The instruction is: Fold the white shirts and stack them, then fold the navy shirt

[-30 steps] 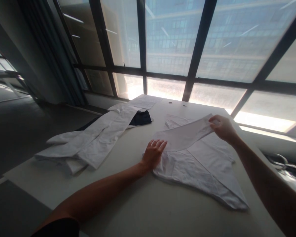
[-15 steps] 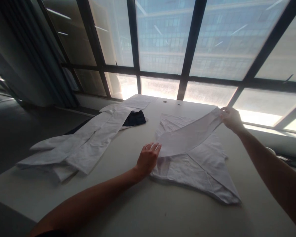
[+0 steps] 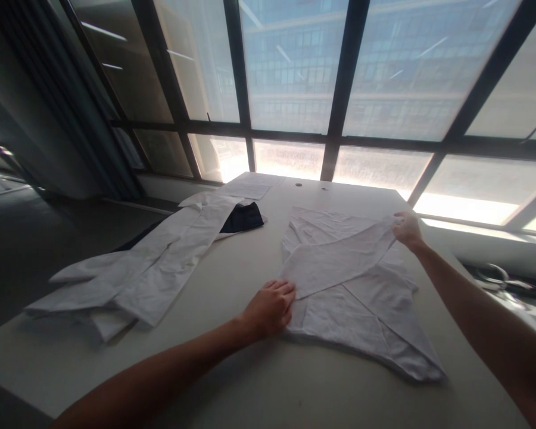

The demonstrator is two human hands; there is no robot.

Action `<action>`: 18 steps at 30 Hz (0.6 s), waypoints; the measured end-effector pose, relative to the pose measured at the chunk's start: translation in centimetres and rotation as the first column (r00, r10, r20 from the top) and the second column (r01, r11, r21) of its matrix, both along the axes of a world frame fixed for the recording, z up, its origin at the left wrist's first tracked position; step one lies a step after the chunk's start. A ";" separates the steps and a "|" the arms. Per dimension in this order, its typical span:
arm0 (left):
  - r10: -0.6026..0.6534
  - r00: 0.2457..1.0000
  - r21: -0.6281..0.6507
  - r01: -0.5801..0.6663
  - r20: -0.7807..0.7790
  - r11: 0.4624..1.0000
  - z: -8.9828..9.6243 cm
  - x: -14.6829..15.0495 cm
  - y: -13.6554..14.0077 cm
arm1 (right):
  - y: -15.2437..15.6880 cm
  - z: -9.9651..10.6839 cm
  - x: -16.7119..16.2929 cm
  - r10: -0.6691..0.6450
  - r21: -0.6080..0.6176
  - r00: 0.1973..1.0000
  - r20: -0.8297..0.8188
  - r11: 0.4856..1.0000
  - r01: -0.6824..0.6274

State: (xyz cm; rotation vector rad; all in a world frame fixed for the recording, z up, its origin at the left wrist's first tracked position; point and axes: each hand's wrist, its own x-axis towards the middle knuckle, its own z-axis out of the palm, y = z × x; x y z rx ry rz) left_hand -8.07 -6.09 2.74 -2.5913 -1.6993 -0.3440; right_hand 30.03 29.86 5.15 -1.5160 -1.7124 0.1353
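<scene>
A white garment [image 3: 352, 333], its kind unclear, lies partly folded on the white table [image 3: 232, 357], with a long sleeve-like strip [image 3: 335, 259] running diagonally across its top. My left hand [image 3: 270, 307] is closed at the strip's near-left end, thumb side hidden. At the far-right end, my right hand [image 3: 407, 230] pinches the strip's edge between thumb and fingers. The strip now rests on the cloth below along most of its length.
Another white garment [image 3: 161, 256] is spread along the table's left side, over a dark navy cloth [image 3: 243, 218]. White sheets [image 3: 245, 186] lie at the far end. Scissors-like handles [image 3: 495, 277] show beyond the right edge. Tall windows [image 3: 295, 71] stand behind.
Both hands have lowered the strip from above the garment onto it. My right hand has come down and slightly left; my left hand has also dropped a little.
</scene>
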 end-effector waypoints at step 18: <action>0.110 0.874 -0.286 0.034 0.473 0.958 0.4 -8.3 15.5 | -0.1 -4.6 0.8 -0.086 -0.171 0.977 -0.193 0.984 0.053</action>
